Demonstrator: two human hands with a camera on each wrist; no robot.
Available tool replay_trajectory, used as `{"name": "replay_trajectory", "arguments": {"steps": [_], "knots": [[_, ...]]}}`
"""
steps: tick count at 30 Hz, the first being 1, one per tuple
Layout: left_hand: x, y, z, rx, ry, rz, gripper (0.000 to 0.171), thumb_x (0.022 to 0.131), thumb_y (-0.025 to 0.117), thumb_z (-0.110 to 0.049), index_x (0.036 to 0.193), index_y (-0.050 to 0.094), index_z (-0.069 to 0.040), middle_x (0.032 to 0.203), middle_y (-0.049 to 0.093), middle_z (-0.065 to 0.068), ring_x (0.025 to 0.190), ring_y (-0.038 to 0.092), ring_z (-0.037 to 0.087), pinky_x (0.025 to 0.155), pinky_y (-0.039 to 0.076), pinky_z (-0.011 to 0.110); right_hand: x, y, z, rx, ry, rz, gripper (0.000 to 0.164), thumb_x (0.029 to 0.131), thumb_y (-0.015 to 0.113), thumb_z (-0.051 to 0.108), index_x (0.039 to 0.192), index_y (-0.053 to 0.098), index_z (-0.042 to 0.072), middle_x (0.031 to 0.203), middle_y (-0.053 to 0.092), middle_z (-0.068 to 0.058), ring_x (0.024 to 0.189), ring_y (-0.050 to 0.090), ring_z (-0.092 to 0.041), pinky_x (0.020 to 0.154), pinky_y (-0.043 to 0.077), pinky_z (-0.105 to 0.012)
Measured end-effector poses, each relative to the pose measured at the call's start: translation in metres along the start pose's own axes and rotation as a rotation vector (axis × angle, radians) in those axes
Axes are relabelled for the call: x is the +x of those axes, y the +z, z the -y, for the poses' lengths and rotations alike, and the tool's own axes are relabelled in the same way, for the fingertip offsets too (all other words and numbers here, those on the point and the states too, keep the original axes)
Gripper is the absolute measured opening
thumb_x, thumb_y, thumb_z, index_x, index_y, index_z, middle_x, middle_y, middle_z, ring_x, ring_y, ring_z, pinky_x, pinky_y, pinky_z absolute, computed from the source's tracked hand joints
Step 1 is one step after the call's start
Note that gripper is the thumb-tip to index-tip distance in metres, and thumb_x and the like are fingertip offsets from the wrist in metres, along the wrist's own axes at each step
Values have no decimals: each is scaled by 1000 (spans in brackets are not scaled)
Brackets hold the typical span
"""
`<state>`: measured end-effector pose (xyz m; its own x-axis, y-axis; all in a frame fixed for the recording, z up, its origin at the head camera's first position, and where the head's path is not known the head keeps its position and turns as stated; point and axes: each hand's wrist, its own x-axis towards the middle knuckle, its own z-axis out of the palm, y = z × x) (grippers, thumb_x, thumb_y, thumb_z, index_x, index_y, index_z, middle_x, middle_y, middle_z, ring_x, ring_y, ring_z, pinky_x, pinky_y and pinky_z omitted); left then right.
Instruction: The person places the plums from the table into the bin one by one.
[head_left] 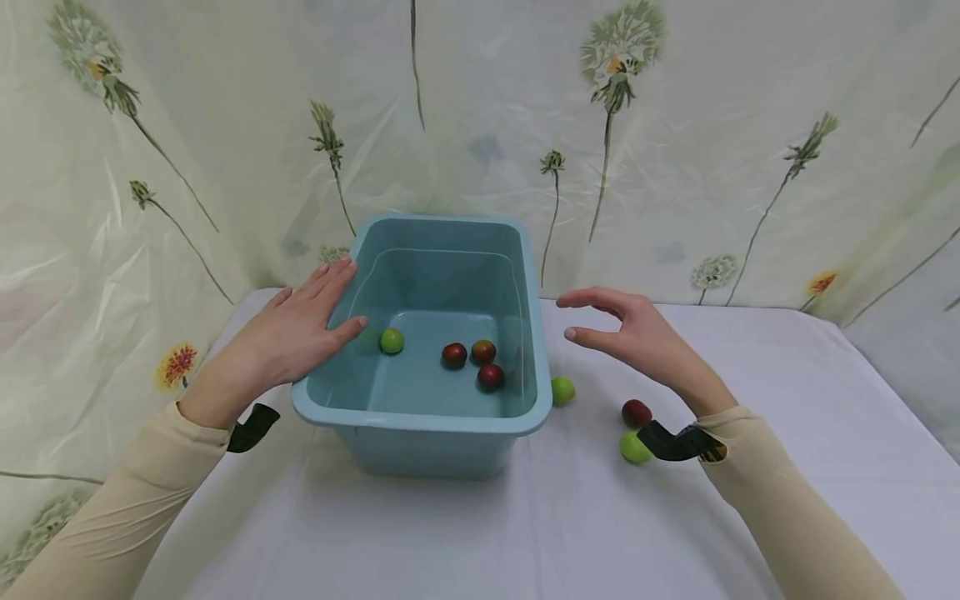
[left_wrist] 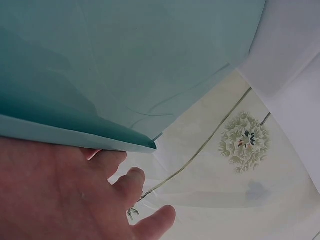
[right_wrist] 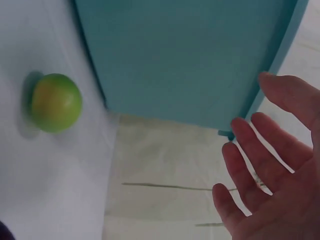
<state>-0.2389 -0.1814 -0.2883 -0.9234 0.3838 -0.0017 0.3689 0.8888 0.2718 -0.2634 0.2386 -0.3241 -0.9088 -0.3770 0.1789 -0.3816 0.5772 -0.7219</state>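
A blue plastic tub [head_left: 420,423] stands on the white-covered table. My left hand [head_left: 296,329] rests on its left rim, palm down with fingers extended; the left wrist view shows the palm [left_wrist: 55,192] against the rim. My right hand [head_left: 630,329] is raised to the right of the tub, fingers loosely bent, thumb apart, holding nothing. One small green round fruit [head_left: 392,341] and three dark red ones [head_left: 453,356] lie inside the tub. Outside, a green fruit [head_left: 562,391] sits by the tub's right side, also in the right wrist view [right_wrist: 56,103].
Below my right wrist lie a dark red fruit [head_left: 636,413] and another green fruit [head_left: 634,447]. A flower-printed sheet [head_left: 465,108] hangs behind the table. Black straps [head_left: 253,427] stick out at both wrists.
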Motion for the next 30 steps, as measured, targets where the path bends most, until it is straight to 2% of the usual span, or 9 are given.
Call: {"name": "replay_trajectory", "arguments": {"steps": [5, 11, 13, 18, 23, 30], "knots": [[0, 1, 0, -4, -3, 0, 76, 103, 39, -50, 160, 3, -12, 165, -1, 5, 150, 2, 30, 113, 9, 63, -6, 6, -14, -31, 26, 12, 41, 89, 74, 39, 127, 64, 29, 131, 59, 10, 133, 43, -18, 107, 33, -55], [0, 3, 1, -13, -2, -1, 76, 103, 39, -50, 160, 3, -12, 165, 0, 5, 150, 1, 30, 113, 8, 63, -13, 13, -30, -71, 20, 73, 47, 88, 74, 42, 130, 62, 25, 130, 60, 6, 134, 42, -24, 106, 32, -60], [0, 3, 1, -14, -3, -1, 76, 103, 39, -50, 160, 4, -12, 165, 0, 5, 150, 1, 30, 113, 8, 62, -16, 15, -35, -80, 26, 100, 51, 88, 75, 41, 132, 61, 21, 132, 60, 2, 134, 42, -27, 105, 32, -62], [0, 2, 1, -16, -2, -1, 76, 103, 39, -50, 160, 3, -12, 165, 0, 5, 150, 0, 29, 113, 8, 63, -21, 20, -46, -99, 71, 132, 50, 87, 76, 34, 132, 62, 20, 134, 58, 0, 132, 44, -30, 101, 37, -62], [0, 2, 1, -17, -1, -2, 76, 103, 39, -50, 160, 3, -12, 165, -1, 5, 150, -1, 29, 113, 8, 63, -23, 25, -56, -86, 89, 157, 45, 88, 75, 24, 130, 64, 20, 133, 59, 2, 128, 46, -27, 100, 38, -58], [1, 2, 1, -14, -3, -6, 76, 103, 39, -49, 159, 3, -12, 165, -1, 5, 150, 0, 29, 113, 9, 63, -23, 33, -65, -60, 89, 193, 43, 88, 74, 22, 129, 65, 18, 128, 63, 1, 129, 46, -22, 103, 37, -54]]}}
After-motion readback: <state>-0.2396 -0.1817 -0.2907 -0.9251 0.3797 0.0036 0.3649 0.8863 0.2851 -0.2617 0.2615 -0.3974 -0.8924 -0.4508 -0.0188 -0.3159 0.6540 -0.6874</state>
